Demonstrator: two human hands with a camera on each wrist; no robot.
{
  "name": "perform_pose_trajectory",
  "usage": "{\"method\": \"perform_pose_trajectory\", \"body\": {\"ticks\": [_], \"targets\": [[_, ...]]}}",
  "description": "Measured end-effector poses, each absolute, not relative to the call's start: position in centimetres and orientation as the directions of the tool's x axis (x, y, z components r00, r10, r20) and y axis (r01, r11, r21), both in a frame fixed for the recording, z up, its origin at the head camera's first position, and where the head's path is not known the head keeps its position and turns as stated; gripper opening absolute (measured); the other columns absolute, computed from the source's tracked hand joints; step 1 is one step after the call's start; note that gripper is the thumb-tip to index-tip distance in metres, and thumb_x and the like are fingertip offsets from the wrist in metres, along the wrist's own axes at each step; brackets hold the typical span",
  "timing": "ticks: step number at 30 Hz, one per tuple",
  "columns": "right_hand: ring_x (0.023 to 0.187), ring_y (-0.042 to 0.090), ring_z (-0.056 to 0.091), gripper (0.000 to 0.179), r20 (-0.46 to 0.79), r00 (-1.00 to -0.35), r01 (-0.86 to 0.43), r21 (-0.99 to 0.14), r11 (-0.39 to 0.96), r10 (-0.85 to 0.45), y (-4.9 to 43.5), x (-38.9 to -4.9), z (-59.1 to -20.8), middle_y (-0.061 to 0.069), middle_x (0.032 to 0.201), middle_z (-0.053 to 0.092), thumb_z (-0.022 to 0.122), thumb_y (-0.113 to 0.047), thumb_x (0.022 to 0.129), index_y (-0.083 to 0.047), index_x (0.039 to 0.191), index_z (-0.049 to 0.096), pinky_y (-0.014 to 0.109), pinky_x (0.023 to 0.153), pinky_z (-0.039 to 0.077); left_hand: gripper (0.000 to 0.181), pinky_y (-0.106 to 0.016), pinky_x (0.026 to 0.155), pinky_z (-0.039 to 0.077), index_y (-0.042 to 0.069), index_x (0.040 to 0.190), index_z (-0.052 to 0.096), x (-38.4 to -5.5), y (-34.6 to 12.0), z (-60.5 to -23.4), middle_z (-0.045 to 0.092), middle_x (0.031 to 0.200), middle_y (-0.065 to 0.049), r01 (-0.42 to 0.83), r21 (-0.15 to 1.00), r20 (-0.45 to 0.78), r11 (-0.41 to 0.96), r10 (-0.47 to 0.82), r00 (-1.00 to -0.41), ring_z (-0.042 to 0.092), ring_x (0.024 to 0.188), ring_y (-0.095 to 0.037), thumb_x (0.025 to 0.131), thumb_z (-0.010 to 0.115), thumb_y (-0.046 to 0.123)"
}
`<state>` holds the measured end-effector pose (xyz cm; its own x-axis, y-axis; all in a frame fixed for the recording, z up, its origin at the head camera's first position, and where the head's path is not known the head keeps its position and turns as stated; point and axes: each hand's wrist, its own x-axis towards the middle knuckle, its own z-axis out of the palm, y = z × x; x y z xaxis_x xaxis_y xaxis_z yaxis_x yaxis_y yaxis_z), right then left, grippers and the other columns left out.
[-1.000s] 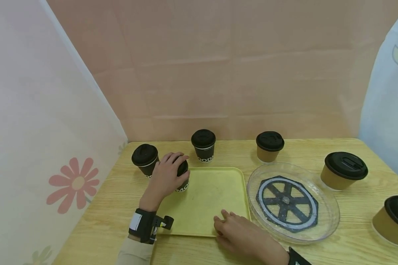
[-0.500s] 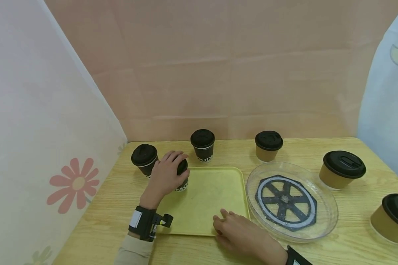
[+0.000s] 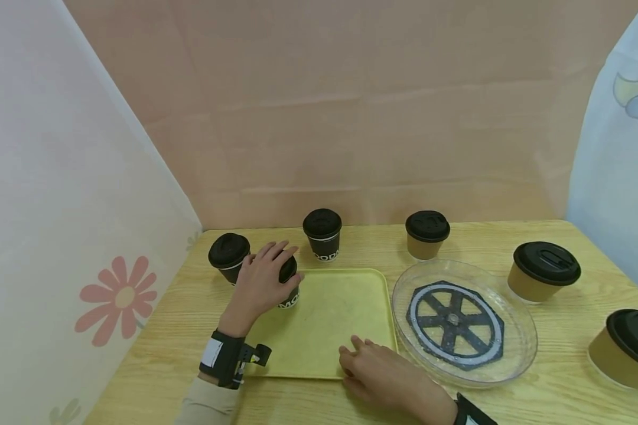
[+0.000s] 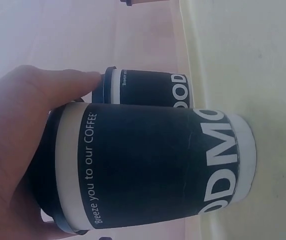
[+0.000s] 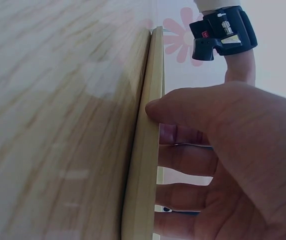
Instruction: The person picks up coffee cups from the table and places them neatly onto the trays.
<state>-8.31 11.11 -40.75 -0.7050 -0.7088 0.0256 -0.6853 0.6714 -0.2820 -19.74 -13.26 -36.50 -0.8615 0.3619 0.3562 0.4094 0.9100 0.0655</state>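
The left hand (image 3: 260, 283) grips the black cup (image 4: 143, 165) near the yellow tray (image 3: 345, 271)'s far left corner; small lettering (image 4: 89, 167) shows only in the left wrist view. The right wrist view details the right hand (image 3: 380, 375) pinching the near rim (image 5: 144, 155). Tray floor (image 3: 324, 330) extends from cup to right edge.

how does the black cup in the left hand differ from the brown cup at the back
The black cup carries white lettering; the brown cup shows a plain body. The black cup is in the left hand's grip; the brown cup stands untouched on the table. Both have black lids.
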Motion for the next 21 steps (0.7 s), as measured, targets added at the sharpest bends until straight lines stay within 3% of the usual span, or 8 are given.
{"method": "perform_pose_trajectory", "body": {"ticks": [11,21], "targets": [[0.107,0.03,0.066,0.014,0.042,-0.698,-0.7,-0.25,0.669,-0.714,11.25,-8.13,-40.81,0.011,0.109,0.068,0.062,-0.021,0.094,-0.012,0.102,0.068,0.042,0.088,0.056,0.064,-0.06,0.101,0.042,0.025,0.142,0.051,-19.24,-13.49,-36.17,0.049,0.148,-0.004,0.418,0.04,0.338,0.908,0.381,-0.86,0.045,0.136,-0.031,0.089,0.06,0.059],[0.115,0.033,0.064,0.014,0.013,-0.71,-0.68,-0.273,0.68,-0.704,11.07,-8.2,-40.81,0.011,0.117,0.068,0.06,-0.022,0.095,-0.013,0.103,0.068,0.044,0.092,0.055,0.065,-0.058,0.101,0.042,0.024,0.143,0.05,-18.94,-13.78,-35.6,0.049,0.148,-0.004,0.417,0.036,0.341,0.908,0.381,-0.859,0.045,0.137,-0.03,0.09,0.056,0.061]]}}
